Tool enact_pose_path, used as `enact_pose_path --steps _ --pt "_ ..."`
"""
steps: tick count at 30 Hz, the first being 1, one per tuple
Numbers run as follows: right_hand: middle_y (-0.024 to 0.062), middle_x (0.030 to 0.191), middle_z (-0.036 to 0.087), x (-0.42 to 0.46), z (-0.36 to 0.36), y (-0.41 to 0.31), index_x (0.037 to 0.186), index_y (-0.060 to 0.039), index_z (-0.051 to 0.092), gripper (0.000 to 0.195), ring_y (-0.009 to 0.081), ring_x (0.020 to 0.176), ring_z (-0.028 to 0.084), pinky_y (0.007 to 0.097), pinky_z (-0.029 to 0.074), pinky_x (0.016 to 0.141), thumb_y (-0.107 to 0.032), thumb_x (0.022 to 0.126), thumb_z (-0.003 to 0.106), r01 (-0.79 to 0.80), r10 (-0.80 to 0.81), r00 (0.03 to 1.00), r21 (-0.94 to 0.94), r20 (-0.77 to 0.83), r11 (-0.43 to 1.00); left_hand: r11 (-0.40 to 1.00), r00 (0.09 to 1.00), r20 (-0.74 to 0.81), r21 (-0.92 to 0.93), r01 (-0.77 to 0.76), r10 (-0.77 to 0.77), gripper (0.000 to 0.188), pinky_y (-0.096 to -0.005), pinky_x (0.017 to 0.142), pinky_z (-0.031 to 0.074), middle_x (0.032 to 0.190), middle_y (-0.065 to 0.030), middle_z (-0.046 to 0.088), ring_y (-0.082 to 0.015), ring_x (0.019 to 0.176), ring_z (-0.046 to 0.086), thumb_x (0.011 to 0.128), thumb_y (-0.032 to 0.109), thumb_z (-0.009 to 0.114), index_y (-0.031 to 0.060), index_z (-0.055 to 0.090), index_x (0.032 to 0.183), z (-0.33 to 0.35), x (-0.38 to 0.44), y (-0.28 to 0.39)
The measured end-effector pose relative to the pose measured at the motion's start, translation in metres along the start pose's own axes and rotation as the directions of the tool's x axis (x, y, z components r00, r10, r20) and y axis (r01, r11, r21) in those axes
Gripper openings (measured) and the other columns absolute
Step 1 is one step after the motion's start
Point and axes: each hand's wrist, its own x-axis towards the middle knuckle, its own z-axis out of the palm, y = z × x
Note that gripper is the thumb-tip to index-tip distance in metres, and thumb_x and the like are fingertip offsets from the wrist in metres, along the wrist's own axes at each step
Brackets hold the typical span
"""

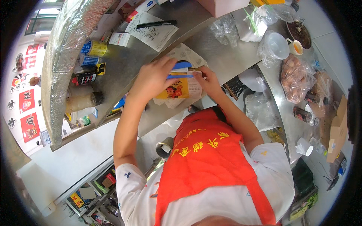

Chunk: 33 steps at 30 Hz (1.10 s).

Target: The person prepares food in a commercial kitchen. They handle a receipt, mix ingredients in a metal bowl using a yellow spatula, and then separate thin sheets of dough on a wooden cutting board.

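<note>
My left hand (154,79) grips what looks like a blue stapler (179,75) with a dark upper end, its two arms spread apart. Pale and metallic parts show between the arms. At the stapler's right end, my right hand (208,80) pinches with thumb and forefinger; what exactly lies between those fingertips is too small to tell. Below the stapler lies a yellow printed paper bag (181,91) with a cartoon figure, on top of white printed papers (195,55). These rest on the steel worktop (226,59). My left fingers hide part of the stapler.
A raised steel shelf (118,62) to the left carries cans (97,48), a written sheet (152,31) and a black pen (157,24). Rightward are plastic bags (224,29), a plastic tub (275,45), a cup (295,46), bagged eggs (295,79) and a bottle (305,115).
</note>
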Motion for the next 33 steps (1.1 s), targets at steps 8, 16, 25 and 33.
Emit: enact_pose_path --steps 8,16,25,33 --pt "0.0094 0.084 0.062 -0.002 -0.016 -0.005 0.092 -0.0014 0.064 0.013 0.0176 0.072 0.059 0.0289 0.046 0.063 -0.01 0.082 0.064 0.116 -0.114 0.993 -0.119 0.018 0.986 0.939 0.939 0.222 0.164 -0.302 0.263 0.048 -0.0402 0.075 0.047 0.097 -0.0096 0.056 -0.0293 0.091 0.058 0.069 0.022 0.072 0.0043 0.053 0.11 0.018 0.057 -0.012" --pt "0.0034 0.084 0.058 -0.001 -0.024 0.003 0.091 -0.0014 0.062 0.011 0.0108 0.073 0.055 0.0239 0.045 0.065 -0.003 0.081 0.065 0.001 -0.003 0.999 0.051 0.047 0.999 0.934 0.85 0.444 0.073 -0.351 0.284 0.044 -0.0424 0.077 0.045 0.096 -0.0118 0.057 -0.0322 0.091 0.058 0.07 0.024 0.072 0.0034 0.055 0.105 0.021 0.083 -0.005" --pt "0.005 0.084 0.057 -0.001 -0.018 0.038 0.091 -0.0015 0.056 0.023 0.0109 0.073 0.053 0.0248 0.045 0.068 -0.014 0.081 0.072 -0.062 0.057 0.998 0.46 0.025 0.886 0.946 0.83 0.481 0.004 -0.323 0.282 0.042 -0.0429 0.079 0.045 0.097 -0.0123 0.058 -0.0339 0.091 0.058 0.072 0.025 0.072 0.0041 0.056 0.105 0.04 0.083 -0.004" --pt "0.0171 0.122 0.055 0.001 -0.027 0.011 0.128 -0.0062 0.048 0.064 0.0271 0.111 0.056 0.0339 0.045 0.09 -0.02 0.073 0.077 -0.07 0.061 0.972 0.032 0.226 0.997 0.946 0.856 0.411 -0.062 -0.318 0.314 0.039 -0.0413 0.08 0.044 0.099 -0.0105 0.058 -0.0312 0.093 0.058 0.077 0.032 0.068 0.0066 0.058 0.106 0.063 0.069 -0.009"
